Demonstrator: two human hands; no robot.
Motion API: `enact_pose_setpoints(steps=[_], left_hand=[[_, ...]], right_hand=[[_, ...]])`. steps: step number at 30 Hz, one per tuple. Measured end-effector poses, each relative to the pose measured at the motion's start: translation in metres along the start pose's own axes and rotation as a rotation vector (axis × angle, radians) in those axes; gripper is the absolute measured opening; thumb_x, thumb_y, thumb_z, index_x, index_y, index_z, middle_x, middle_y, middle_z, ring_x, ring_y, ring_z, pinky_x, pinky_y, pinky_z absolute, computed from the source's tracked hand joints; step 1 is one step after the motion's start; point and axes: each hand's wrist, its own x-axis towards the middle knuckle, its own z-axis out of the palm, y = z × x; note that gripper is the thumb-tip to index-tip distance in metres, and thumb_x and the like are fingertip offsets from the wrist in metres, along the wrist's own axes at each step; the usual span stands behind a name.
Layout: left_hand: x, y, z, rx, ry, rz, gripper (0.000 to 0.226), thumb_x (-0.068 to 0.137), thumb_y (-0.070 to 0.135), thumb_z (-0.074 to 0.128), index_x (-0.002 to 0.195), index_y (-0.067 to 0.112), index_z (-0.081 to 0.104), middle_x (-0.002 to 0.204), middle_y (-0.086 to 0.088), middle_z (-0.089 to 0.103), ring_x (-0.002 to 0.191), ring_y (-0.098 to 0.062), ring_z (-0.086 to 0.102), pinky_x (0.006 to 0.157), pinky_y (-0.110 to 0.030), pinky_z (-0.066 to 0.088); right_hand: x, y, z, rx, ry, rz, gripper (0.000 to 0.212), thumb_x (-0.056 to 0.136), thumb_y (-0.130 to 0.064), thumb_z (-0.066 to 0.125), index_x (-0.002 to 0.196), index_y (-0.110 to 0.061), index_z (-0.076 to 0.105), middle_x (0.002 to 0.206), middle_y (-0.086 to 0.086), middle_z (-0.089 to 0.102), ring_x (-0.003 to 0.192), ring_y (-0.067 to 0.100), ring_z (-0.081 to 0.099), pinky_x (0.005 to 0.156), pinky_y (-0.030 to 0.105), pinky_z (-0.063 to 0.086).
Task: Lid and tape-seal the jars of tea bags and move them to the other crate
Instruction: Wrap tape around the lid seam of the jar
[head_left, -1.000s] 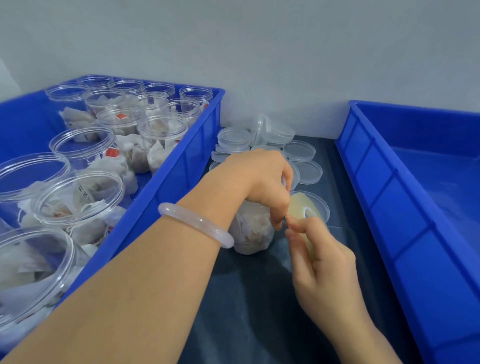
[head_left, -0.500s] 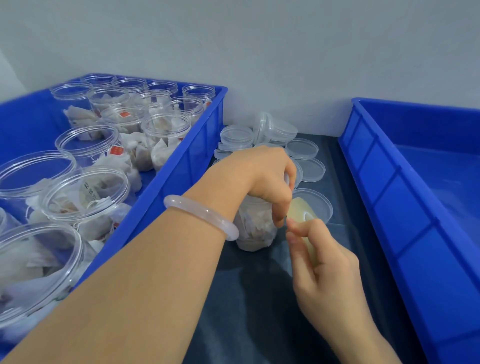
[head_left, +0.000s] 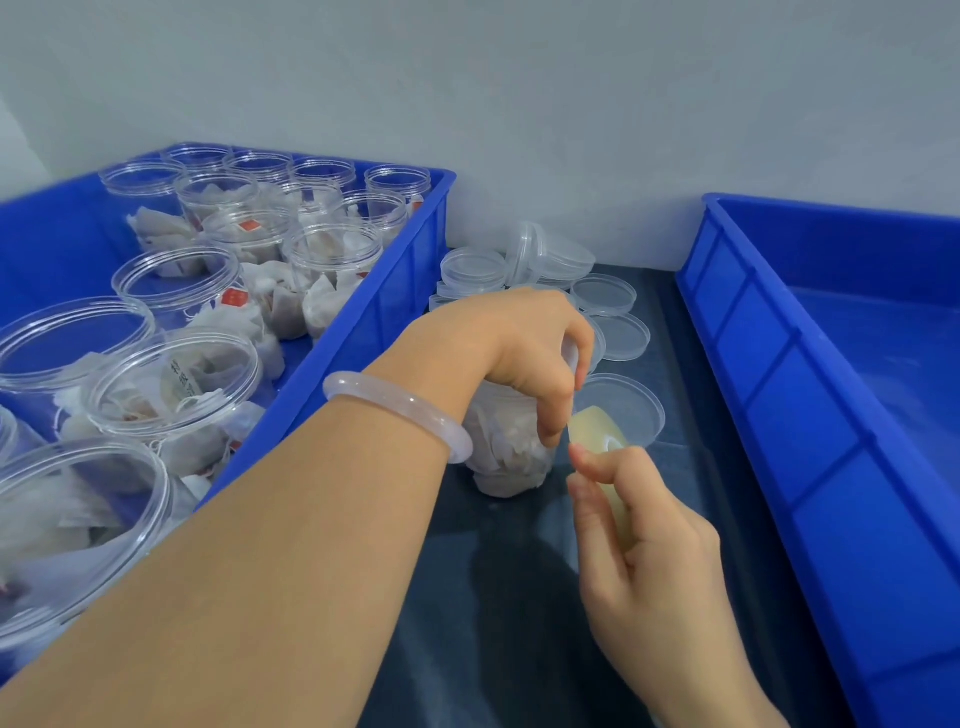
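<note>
**Taping a jar between the two crates**

At the centre of the frame, a jar of tea bags (head_left: 506, 452) stands upright on the dark table surface (head_left: 493, 597), in the gap between the two blue crates. The left hand (head_left: 519, 348) comes in from the lower left and grips the jar's top, its fingers curled down over the rim. The hand hides most of the lid, so how it sits cannot be told. A pale, translucent bangle (head_left: 395, 405) circles that wrist.

Just right of the jar, the right hand (head_left: 644, 535) holds a roll of clear tape (head_left: 597, 434), pinched between thumb and fingers. The roll's upper edge sits right by the left fingertips (head_left: 553, 434). Whether a strip of tape already runs to the jar cannot be made out.

The left crate (head_left: 405, 291), in the upper left, holds many open jars (head_left: 176, 384) stuffed with tea bags. The right crate (head_left: 779, 395) runs down the right edge of the frame. Loose clear lids (head_left: 605, 296) lie heaped and scattered against the wall behind the hands, and one lid (head_left: 636, 402) lies just behind the tape roll.
</note>
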Motion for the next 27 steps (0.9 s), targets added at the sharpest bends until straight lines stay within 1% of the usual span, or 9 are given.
enact_pose_setpoints(steps=[9,11,13,15,16,18,20,24,27], left_hand=[[-0.001,-0.001,0.0,0.006,0.012,0.027,0.04,0.048,0.024,0.089,0.078,0.031,0.062,0.086,0.013,0.053,0.077,-0.009,0.054,0.059,-0.026,0.04],[0.0,-0.002,0.0,-0.015,0.029,0.024,0.036,0.051,0.024,0.088,0.077,0.03,0.063,0.087,0.013,0.054,0.076,-0.008,0.055,0.059,-0.025,0.039],[0.0,-0.002,-0.001,-0.031,0.041,0.025,0.032,0.054,0.025,0.087,0.075,0.03,0.063,0.088,0.013,0.054,0.076,-0.007,0.054,0.059,-0.025,0.038],[0.001,-0.002,-0.001,-0.037,0.044,0.029,0.029,0.056,0.027,0.086,0.074,0.03,0.063,0.091,0.013,0.056,0.081,-0.006,0.055,0.063,-0.026,0.042],[0.002,-0.002,0.0,-0.032,0.038,0.031,0.028,0.057,0.029,0.086,0.073,0.031,0.063,0.093,0.013,0.057,0.083,-0.007,0.055,0.067,-0.027,0.045],[0.001,-0.001,0.001,-0.012,0.035,0.028,0.026,0.059,0.032,0.085,0.073,0.032,0.063,0.095,0.013,0.057,0.089,-0.008,0.055,0.073,-0.029,0.047],[-0.001,-0.001,0.001,0.015,0.035,0.031,0.025,0.061,0.035,0.083,0.072,0.033,0.062,0.096,0.013,0.057,0.094,-0.01,0.055,0.08,-0.033,0.048],[-0.009,0.004,0.005,0.138,0.016,0.061,0.023,0.067,0.036,0.079,0.071,0.034,0.057,0.096,0.013,0.058,0.099,-0.013,0.048,0.089,-0.036,0.034],[-0.016,0.006,0.009,0.223,-0.005,0.057,0.028,0.073,0.031,0.075,0.092,0.035,0.054,0.109,0.01,0.056,0.11,-0.015,0.039,0.113,-0.05,0.013]], right_hand=[[-0.001,0.0,-0.003,0.007,-0.021,0.036,0.013,0.09,-0.027,0.05,0.097,-0.038,0.05,0.066,-0.028,0.051,0.058,-0.005,0.047,0.054,0.004,0.032],[0.006,0.001,-0.01,-0.009,-0.06,0.092,0.011,0.094,-0.033,0.045,0.099,-0.043,0.047,0.066,-0.028,0.053,0.057,-0.003,0.049,0.052,0.006,0.034],[0.018,0.005,-0.017,-0.061,-0.115,0.157,0.017,0.088,-0.043,0.041,0.104,-0.048,0.044,0.062,-0.028,0.053,0.054,0.001,0.048,0.047,0.013,0.034],[0.032,0.01,-0.023,-0.158,-0.143,0.142,0.025,0.084,-0.041,0.04,0.108,-0.047,0.044,0.061,-0.031,0.051,0.056,0.001,0.047,0.046,0.015,0.029],[0.038,0.011,-0.025,-0.199,-0.143,0.134,0.027,0.084,-0.038,0.04,0.108,-0.046,0.046,0.06,-0.028,0.051,0.057,0.001,0.047,0.048,0.017,0.03],[0.047,0.012,-0.026,-0.251,-0.169,0.114,0.026,0.087,-0.034,0.042,0.108,-0.043,0.055,0.053,-0.015,0.045,0.054,0.004,0.043,0.052,0.025,0.034],[0.054,0.013,-0.027,-0.304,-0.221,0.095,0.021,0.093,-0.035,0.047,0.109,-0.04,0.058,0.058,-0.017,0.043,0.056,0.003,0.041,0.058,0.029,0.038],[0.062,0.011,-0.028,-0.355,-0.288,0.056,0.01,0.095,-0.035,0.047,0.102,-0.033,0.054,0.07,-0.014,0.049,0.066,0.01,0.045,0.061,0.031,0.037],[0.06,0.01,-0.025,-0.265,-0.302,0.081,0.006,0.093,-0.034,0.049,0.098,-0.032,0.052,0.08,-0.004,0.056,0.065,0.009,0.047,0.06,0.024,0.037]])
